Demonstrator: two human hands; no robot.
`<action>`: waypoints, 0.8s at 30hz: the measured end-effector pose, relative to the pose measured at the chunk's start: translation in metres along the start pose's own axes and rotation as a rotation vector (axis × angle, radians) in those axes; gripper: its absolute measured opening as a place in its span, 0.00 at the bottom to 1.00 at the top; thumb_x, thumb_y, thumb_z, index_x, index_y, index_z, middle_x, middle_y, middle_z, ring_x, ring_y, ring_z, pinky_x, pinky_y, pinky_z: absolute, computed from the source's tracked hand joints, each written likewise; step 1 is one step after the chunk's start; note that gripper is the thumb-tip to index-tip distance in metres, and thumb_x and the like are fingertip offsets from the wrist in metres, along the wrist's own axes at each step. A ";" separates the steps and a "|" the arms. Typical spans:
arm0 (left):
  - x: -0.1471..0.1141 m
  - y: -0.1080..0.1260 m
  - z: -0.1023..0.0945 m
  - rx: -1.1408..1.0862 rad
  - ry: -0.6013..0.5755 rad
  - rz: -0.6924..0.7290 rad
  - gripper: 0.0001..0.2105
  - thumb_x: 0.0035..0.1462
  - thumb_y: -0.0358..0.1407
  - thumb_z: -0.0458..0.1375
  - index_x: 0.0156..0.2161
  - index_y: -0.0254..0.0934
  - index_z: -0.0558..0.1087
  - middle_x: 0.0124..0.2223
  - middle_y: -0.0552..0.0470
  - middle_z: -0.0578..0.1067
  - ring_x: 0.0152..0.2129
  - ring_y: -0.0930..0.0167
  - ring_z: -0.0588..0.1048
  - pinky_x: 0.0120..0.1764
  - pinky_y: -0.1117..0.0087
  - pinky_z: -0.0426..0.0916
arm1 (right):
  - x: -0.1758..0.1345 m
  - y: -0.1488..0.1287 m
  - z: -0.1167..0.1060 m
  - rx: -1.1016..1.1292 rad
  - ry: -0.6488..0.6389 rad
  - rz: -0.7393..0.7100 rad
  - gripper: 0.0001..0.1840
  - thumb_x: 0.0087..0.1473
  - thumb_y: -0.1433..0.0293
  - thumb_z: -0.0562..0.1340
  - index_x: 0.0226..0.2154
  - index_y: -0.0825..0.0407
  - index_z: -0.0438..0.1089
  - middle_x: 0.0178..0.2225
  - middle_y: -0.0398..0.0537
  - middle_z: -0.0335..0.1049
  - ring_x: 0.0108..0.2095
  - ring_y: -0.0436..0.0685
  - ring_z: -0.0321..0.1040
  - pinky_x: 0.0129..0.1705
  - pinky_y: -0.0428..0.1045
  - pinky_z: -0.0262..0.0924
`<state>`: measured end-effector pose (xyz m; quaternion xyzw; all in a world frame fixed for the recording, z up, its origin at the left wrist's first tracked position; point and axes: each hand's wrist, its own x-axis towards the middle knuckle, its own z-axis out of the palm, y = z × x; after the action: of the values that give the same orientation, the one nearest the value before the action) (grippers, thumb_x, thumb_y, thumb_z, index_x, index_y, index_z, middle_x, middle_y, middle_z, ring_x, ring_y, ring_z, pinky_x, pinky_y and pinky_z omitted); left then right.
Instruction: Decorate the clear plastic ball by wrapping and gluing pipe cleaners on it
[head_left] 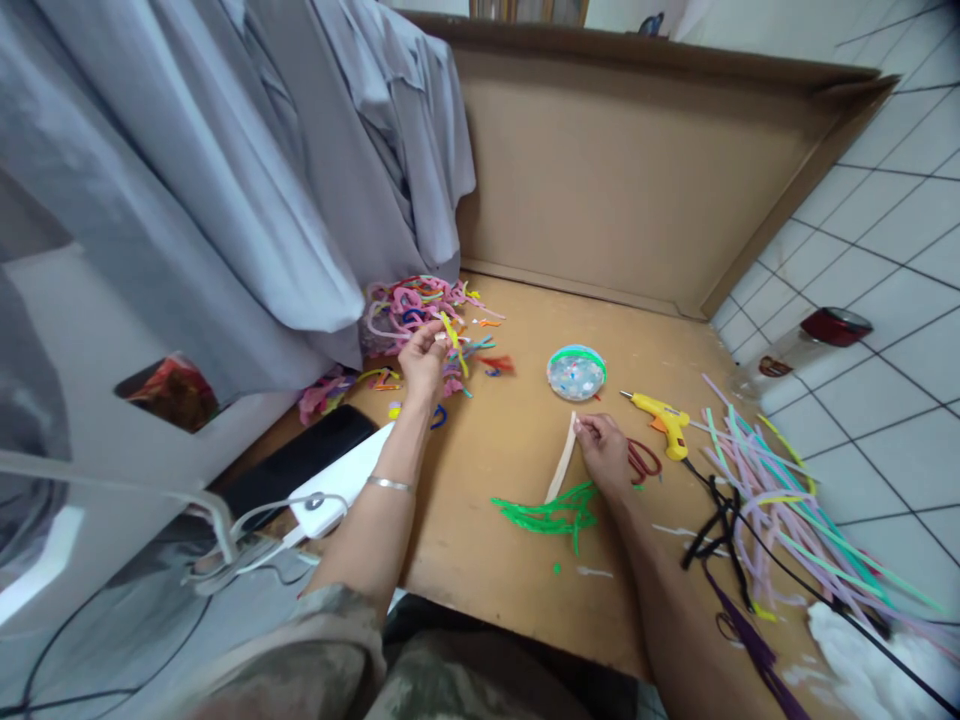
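Observation:
My left hand (424,362) is raised near the pile at the back left. Its fingers are pinched on a short yellow pipe cleaner (454,340). Between the thumb and fingers of my right hand (602,450) is the upper end of a flat, pale beige strip (561,462); whether it is wood or paper I cannot tell. The strip's lower end reaches the bent green pipe cleaners (547,513) on the table. Red-handled scissors (646,460) lie just right of my right hand, partly hidden by it.
A yellow glue gun (664,420) and a round clear container (577,373) stand beyond my right hand. Loose pipe cleaners (780,500) and white stuffing (862,655) lie right. A tangled pink pile (409,300), black phone (307,460) and white power bank (341,480) are left. Cardboard (600,170) walls the back.

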<state>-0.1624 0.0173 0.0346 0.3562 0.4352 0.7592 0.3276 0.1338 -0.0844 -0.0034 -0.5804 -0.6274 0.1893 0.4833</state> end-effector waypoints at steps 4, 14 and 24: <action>0.002 -0.002 0.001 -0.054 0.027 -0.016 0.20 0.41 0.35 0.66 0.43 0.35 0.76 0.39 0.48 0.80 0.33 0.70 0.78 0.36 0.70 0.71 | 0.000 0.002 0.001 -0.033 -0.014 -0.048 0.15 0.54 0.59 0.58 0.33 0.51 0.74 0.32 0.52 0.72 0.31 0.58 0.69 0.37 0.55 0.68; -0.002 0.008 -0.002 0.156 0.139 0.149 0.11 0.51 0.35 0.62 0.40 0.33 0.76 0.37 0.47 0.80 0.33 0.69 0.78 0.37 0.70 0.72 | -0.001 0.002 0.001 -0.070 -0.008 -0.082 0.14 0.55 0.60 0.58 0.33 0.51 0.74 0.31 0.51 0.72 0.31 0.58 0.69 0.36 0.54 0.68; -0.024 0.020 0.000 1.023 -0.067 0.377 0.16 0.53 0.27 0.54 0.46 0.38 0.77 0.56 0.42 0.74 0.58 0.55 0.66 0.59 0.50 0.59 | -0.002 0.001 0.001 -0.062 -0.013 -0.058 0.14 0.55 0.60 0.58 0.34 0.51 0.74 0.33 0.52 0.72 0.32 0.59 0.70 0.37 0.55 0.68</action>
<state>-0.1537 -0.0103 0.0460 0.5660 0.6669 0.4844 -0.0155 0.1334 -0.0855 -0.0048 -0.5756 -0.6526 0.1594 0.4663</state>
